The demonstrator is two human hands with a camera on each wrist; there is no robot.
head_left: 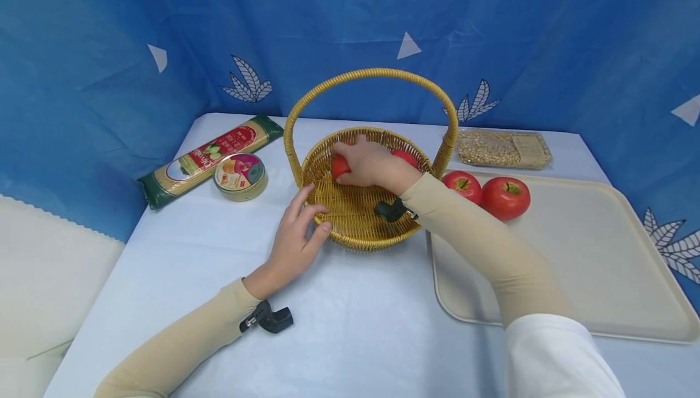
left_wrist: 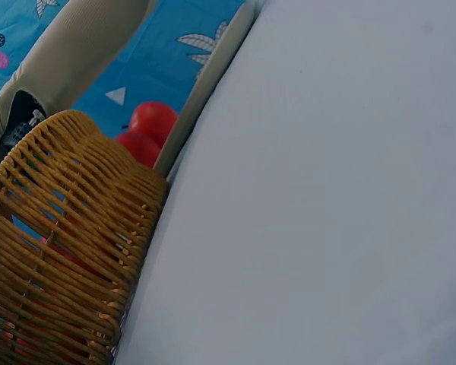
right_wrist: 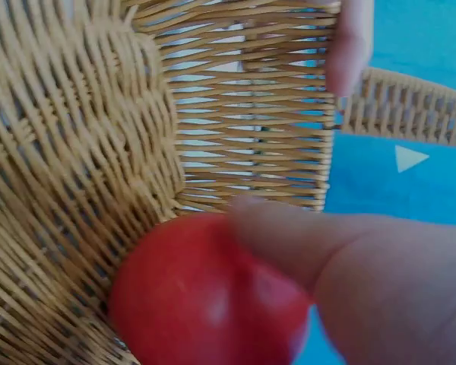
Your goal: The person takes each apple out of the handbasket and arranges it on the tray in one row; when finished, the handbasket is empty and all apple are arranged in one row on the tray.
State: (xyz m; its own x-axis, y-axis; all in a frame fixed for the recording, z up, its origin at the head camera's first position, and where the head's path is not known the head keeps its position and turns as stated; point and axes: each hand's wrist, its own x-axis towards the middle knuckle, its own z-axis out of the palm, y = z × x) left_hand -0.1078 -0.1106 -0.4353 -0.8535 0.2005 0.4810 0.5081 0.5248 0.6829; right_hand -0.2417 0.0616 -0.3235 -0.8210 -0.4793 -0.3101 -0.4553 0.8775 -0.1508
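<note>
Inside the wicker basket (head_left: 350,243), the right hand (head_left: 367,164) grips a red apple (head_left: 340,168) near the back left wall. The right wrist view shows its thumb (right_wrist: 289,236) against that apple (right_wrist: 205,296), close to the woven side. Another red fruit (head_left: 406,157) lies in the basket, partly hidden behind the hand. At the basket's front left rim, the left hand (head_left: 295,243) rests with its fingers spread and lightly bent. In the left wrist view the basket's outer wall (left_wrist: 68,243) fills the left side, and the left hand is out of view.
Two red apples (head_left: 505,198) sit at the left end of a beige tray (head_left: 579,252), right of the basket. Behind the tray lies a pack of grains (head_left: 500,148). A round tin (head_left: 240,177) and a noodle packet (head_left: 210,161) are at the left. The basket's tall handle (head_left: 372,73) arches above.
</note>
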